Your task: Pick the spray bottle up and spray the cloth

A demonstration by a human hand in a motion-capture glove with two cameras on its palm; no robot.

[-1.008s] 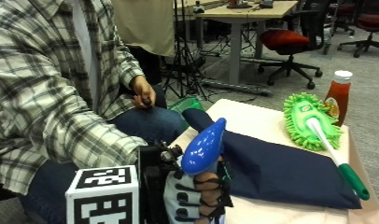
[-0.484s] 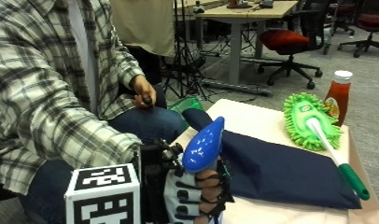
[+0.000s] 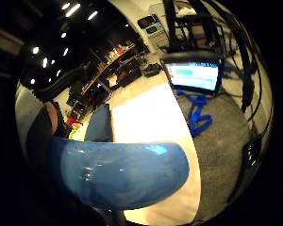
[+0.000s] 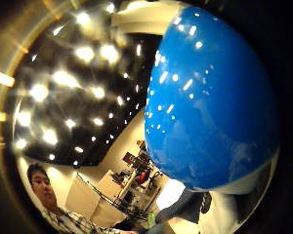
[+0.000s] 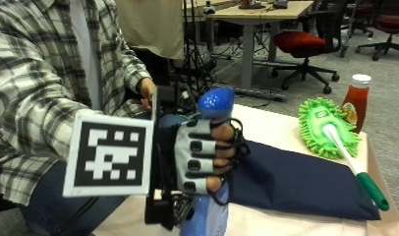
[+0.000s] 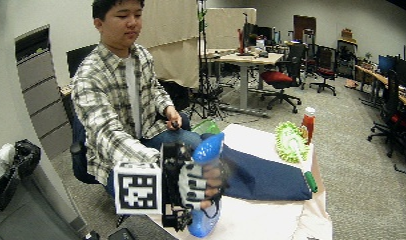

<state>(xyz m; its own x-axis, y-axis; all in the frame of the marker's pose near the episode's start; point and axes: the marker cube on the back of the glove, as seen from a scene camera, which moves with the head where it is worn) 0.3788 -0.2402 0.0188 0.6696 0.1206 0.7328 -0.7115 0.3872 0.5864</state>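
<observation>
We see the gloved right hand with fingers wrapped round the blue spray bottle, holding it upright and lifted clear of the tabletop, at the near end by the person's lap. Bottle head sticks up above the fingers; the body shows below the hand. Navy cloth lies flat on the tabletop just beside the hand, apart from the bottle. Green microfibre duster with a white-and-green handle rests along the cloth's far edge. Ketchup bottle stands upright beyond the duster. Bare left hand sits near the person's waist.
</observation>
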